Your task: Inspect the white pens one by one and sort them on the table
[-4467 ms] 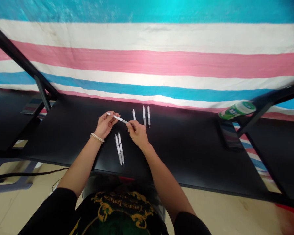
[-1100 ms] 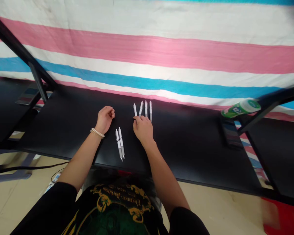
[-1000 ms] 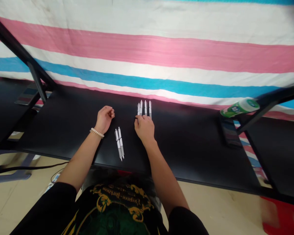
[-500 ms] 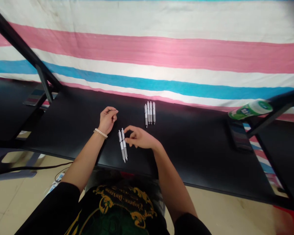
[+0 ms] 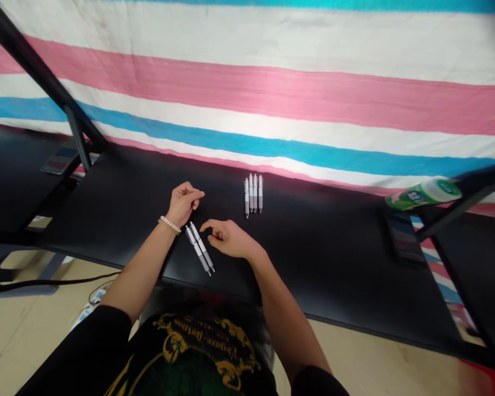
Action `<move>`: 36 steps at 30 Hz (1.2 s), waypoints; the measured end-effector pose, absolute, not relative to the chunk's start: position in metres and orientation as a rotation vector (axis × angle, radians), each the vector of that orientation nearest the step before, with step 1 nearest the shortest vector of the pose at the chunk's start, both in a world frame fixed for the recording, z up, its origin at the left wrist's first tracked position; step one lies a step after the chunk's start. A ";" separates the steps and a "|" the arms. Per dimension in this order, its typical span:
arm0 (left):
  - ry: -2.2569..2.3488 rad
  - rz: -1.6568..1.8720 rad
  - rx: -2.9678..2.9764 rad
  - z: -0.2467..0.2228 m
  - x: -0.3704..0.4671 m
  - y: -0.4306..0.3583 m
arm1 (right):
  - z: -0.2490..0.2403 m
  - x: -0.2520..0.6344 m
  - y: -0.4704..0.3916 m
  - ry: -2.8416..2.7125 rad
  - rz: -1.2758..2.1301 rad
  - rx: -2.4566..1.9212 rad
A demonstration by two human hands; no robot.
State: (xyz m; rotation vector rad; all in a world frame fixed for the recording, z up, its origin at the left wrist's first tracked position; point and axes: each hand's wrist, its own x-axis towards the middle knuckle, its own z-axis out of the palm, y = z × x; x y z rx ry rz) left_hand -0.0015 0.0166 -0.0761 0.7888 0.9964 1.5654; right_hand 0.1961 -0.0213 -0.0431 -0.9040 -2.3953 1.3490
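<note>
Two white and grey pens (image 5: 200, 248) lie side by side on the black table (image 5: 334, 258), tilted, with their tips toward my body. Just right of their upper ends is my right hand (image 5: 231, 238), its fingers curved and apart, holding nothing. My left hand (image 5: 184, 203), with a beaded bracelet on the wrist, is above the pens' upper ends; its fingers are pressed together and I cannot make out anything between them. Farther back, several similar pens (image 5: 253, 194) lie upright in a row, the leftmost slightly nearer me.
A green and white canister (image 5: 424, 194) lies on its side at the right, by a dark metal leg and a dark flat object (image 5: 405, 239). A striped cloth (image 5: 272, 93) hangs behind the table. Another dark flat object (image 5: 60, 158) is at the far left.
The two near pens have turned, their upper ends swinging left toward my left wrist. My right hand has shifted slightly left. The view has moved a little.
</note>
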 end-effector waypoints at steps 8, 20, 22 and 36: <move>0.980 1.565 0.807 -0.076 -0.001 0.016 | -0.043 0.188 -0.029 -2.571 1.225 -0.825; 0.949 1.530 0.788 -0.073 0.000 0.016 | -0.051 0.187 -0.026 -2.706 0.571 -1.020; 0.967 1.504 0.790 -0.072 0.000 0.016 | -0.052 0.186 -0.026 -2.676 0.578 -1.048; 0.810 1.254 0.933 -0.068 0.002 0.009 | -0.069 0.179 -0.016 -1.667 1.317 -1.026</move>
